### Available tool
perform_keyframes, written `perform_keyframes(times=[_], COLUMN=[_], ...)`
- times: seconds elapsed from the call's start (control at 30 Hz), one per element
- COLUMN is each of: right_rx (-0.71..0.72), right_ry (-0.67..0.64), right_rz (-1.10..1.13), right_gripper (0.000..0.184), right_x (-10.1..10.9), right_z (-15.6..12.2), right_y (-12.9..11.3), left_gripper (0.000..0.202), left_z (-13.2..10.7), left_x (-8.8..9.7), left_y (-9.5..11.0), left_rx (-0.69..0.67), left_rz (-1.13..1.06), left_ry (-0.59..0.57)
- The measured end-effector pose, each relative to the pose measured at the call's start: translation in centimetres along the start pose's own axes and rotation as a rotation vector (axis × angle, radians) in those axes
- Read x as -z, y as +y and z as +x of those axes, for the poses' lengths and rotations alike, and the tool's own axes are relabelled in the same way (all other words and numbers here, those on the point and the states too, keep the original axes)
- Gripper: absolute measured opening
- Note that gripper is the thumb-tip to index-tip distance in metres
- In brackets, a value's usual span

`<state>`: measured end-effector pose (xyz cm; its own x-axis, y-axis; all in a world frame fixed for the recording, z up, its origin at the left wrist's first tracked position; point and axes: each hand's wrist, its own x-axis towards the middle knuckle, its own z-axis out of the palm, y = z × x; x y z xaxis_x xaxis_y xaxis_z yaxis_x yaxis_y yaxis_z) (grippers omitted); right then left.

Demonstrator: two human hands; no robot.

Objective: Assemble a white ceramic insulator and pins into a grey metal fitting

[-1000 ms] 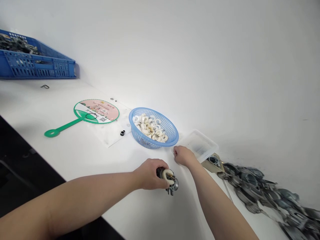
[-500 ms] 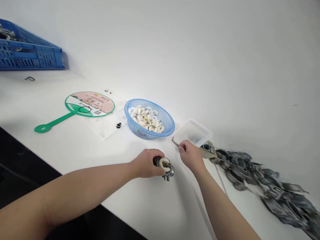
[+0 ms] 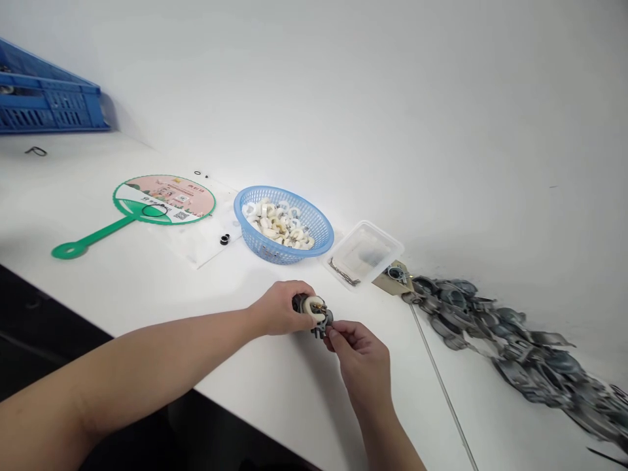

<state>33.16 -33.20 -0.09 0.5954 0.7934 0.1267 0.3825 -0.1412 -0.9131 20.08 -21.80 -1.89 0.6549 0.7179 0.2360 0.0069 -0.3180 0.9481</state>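
Observation:
My left hand (image 3: 282, 309) is closed around a small dark-grey metal fitting (image 3: 322, 322), held just above the white table. A cream C-shaped plastic ring (image 3: 309, 306) sits on the fitting, with brass-coloured bits showing inside it. At the fitting's right end my right hand (image 3: 363, 363) pinches with thumb and forefinger; whatever lies between those fingertips is hidden. Beyond the hands is a clear plastic box (image 3: 392, 245) holding several thin metal pins (image 3: 344, 273). Left of it stands a blue mesh basket (image 3: 262, 247) with many white and cream plastic rings (image 3: 277, 226).
A small cardboard box (image 3: 391, 283) with metal parts adjoins a long pile of grey metal castings (image 3: 530, 353) along the wall. On the left lie a green-handled fan (image 3: 167, 196), small black rings (image 3: 224, 239) and a blue crate (image 3: 53, 104).
My right hand has left the clear box, where it gripped pins, and come down to the fitting. The pins now lie in the box. The view has shifted slightly.

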Motion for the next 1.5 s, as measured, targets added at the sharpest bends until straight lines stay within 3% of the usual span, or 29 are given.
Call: perform_keyframes(times=[0.43, 0.8, 1.5], right_rx=[-0.071, -0.001, 0.010], right_ry=[0.051, 0.075, 0.141], right_rz=[0.003, -0.134, -0.351], right_gripper=[0.021, 0.021, 0.017], right_x=[-0.6, -0.5, -1.4], right_z=[0.8, 1.1, 0.7], right_y=[-0.5, -0.3, -2.5], left_gripper=[0.029, 0.028, 0.028], left_z=[0.1, 0.1, 0.1], left_x=[0.0, 0.0, -0.2], left_y=[0.3, 0.3, 0.2], left_rx=[0.003, -0.016, -0.044], left_rz=[0.010, 0.035, 0.080], left_ry=[0.019, 0.020, 0.065])
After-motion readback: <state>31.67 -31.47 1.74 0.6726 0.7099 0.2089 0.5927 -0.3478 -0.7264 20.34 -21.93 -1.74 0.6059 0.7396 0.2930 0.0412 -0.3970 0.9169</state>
